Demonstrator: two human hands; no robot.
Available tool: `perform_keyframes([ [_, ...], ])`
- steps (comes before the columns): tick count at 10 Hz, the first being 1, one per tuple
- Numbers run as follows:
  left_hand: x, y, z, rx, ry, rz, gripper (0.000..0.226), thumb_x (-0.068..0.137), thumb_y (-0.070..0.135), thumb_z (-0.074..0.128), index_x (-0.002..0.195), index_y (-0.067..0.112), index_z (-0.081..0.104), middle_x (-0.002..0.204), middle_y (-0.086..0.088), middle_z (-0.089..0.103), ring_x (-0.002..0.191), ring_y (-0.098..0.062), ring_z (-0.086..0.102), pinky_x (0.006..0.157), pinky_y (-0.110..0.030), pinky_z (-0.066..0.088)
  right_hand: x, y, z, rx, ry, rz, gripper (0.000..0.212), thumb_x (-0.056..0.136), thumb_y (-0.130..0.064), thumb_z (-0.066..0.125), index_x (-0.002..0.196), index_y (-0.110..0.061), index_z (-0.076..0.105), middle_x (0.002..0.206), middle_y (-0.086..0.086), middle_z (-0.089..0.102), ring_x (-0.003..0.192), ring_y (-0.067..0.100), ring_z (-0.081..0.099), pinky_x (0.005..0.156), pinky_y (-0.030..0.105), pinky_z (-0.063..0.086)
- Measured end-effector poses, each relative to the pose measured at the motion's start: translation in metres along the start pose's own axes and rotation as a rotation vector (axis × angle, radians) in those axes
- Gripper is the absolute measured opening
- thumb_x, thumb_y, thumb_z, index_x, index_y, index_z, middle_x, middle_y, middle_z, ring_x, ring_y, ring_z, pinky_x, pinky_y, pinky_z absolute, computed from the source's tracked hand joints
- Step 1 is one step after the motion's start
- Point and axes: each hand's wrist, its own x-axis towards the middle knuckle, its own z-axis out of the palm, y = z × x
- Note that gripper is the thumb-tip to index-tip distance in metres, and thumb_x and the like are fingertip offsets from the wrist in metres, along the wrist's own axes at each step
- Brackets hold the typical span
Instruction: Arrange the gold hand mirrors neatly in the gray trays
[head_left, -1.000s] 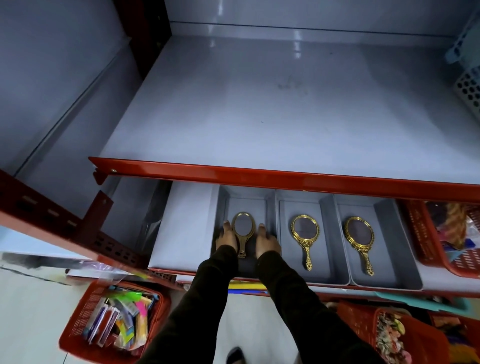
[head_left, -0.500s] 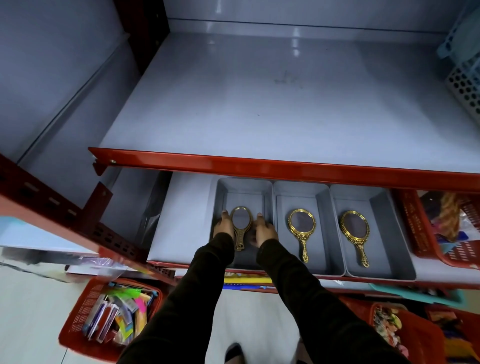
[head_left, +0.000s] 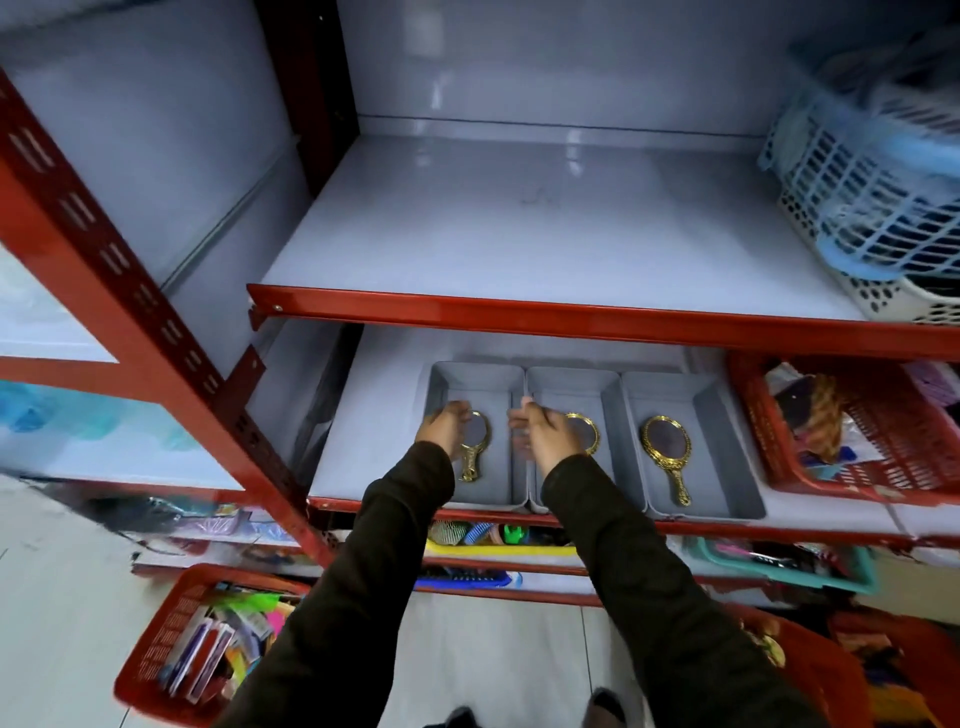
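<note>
Red metal shelving with pale gray boards fills the view, and on the lower shelf (head_left: 374, 415) three gray trays sit side by side, touching. Each holds one gold hand mirror lying flat with its handle toward the person: the left mirror (head_left: 474, 447) in the left tray (head_left: 478, 379), the middle mirror (head_left: 587, 431) in the middle tray (head_left: 571, 384), the right mirror (head_left: 667, 452) in the right tray (head_left: 727, 467).

A second ago both hands flanked the left mirror low in its tray. Now they have lifted and spread. The left hand (head_left: 444, 428) hangs over the left side of that mirror's head, fingers loosely curled; it hides part of the rim, and I cannot tell whether it is touching or gripping. The right hand (head_left: 540, 431) has moved across the wall between the left and middle trays and covers most of the middle mirror; its fingers are bent, and motion blur hides whether they close on anything.

By my reading the left mirror is now straightened, roughly centred in its tray, and attention is passing to the middle one. The right mirror looks settled, slightly angled.

Outward, a red basket (head_left: 857, 431) of mixed goods stands just right of the trays, a blue basket (head_left: 852, 171) on the shelf above, and another red basket (head_left: 208, 649) on the floor.
</note>
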Motion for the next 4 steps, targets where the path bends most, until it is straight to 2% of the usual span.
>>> perform_keyframes([
  [1,-0.052,0.031,0.019,0.098,-0.094,0.155,0.034,0.101,0.023,0.04,0.126,0.011,0.06,0.108,-0.005,0.059,0.083,-0.018,0.052,0.068,-0.026,0.041,-0.038,-0.049,-0.025,-0.225,0.1,-0.317,0.046,0.097,-0.046,0.04,0.097,-0.016,0.075,0.107,0.005,0.075,0.097,0.022,0.069,0.097,0.043,0.052],
  [2,-0.087,0.062,0.034,0.183,-0.174,0.308,0.038,0.101,0.026,0.041,0.132,0.012,0.058,0.118,-0.008,0.062,0.096,-0.022,0.054,0.073,-0.028,0.043,-0.062,-0.095,-0.043,-0.277,0.153,-0.534,0.048,0.099,-0.043,0.038,0.101,-0.012,0.075,0.106,0.005,0.076,0.097,0.022,0.071,0.096,0.041,0.053],
  [3,-0.137,0.122,0.055,0.252,-0.174,0.643,0.036,0.1,0.025,0.04,0.126,0.014,0.063,0.121,-0.009,0.067,0.098,-0.02,0.059,0.074,-0.026,0.046,-0.087,-0.172,-0.068,-0.303,0.292,-0.818,0.05,0.099,-0.042,0.036,0.098,-0.01,0.075,0.1,0.007,0.077,0.092,0.024,0.071,0.091,0.04,0.054],
  [4,-0.167,0.155,0.065,0.276,-0.055,0.929,0.033,0.1,0.028,0.041,0.119,0.018,0.066,0.113,-0.002,0.07,0.095,-0.015,0.061,0.076,-0.02,0.046,-0.099,-0.21,-0.082,-0.373,0.461,-0.986,0.052,0.097,-0.044,0.034,0.094,-0.01,0.073,0.094,0.009,0.075,0.086,0.026,0.069,0.082,0.042,0.054],
])
